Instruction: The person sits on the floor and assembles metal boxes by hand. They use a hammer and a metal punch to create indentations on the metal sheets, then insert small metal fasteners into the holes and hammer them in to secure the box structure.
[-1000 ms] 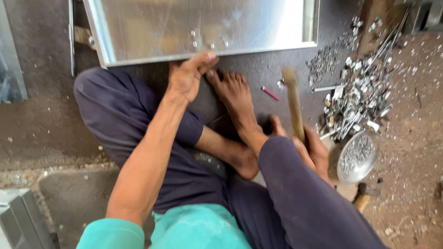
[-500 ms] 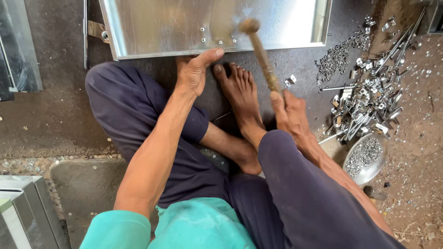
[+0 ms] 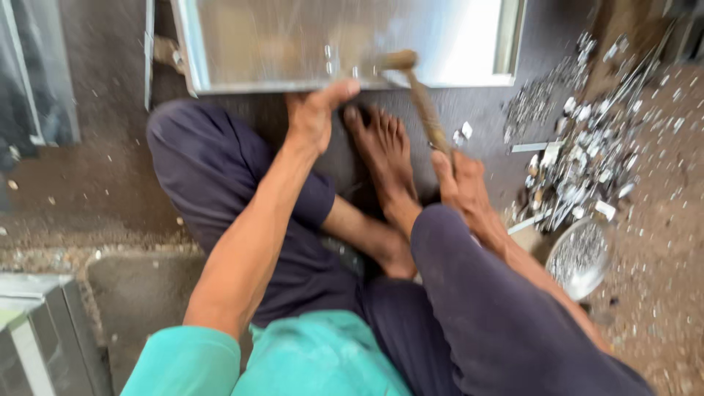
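The right hand (image 3: 463, 187) grips a hammer (image 3: 418, 95) over the metal sheet's (image 3: 293, 37) near edge. The left hand (image 3: 315, 117) presses there, thumb close enough that a glancing blow might strike it.

Lighting: your view is evenly daylit, soft shadows. Glare: white patch on the metal sheet (image 3: 352, 40). Blur: motion smear throughout, hammer (image 3: 418, 95) worst.

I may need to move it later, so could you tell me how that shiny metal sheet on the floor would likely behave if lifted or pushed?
The metal sheet looks thin with a folded rim, so probably fairly stiff yet light, flexing a little. Its smooth, shiny face suggests it would slide easily on the floor. The left hand presses its edge, perhaps to stop it shifting.
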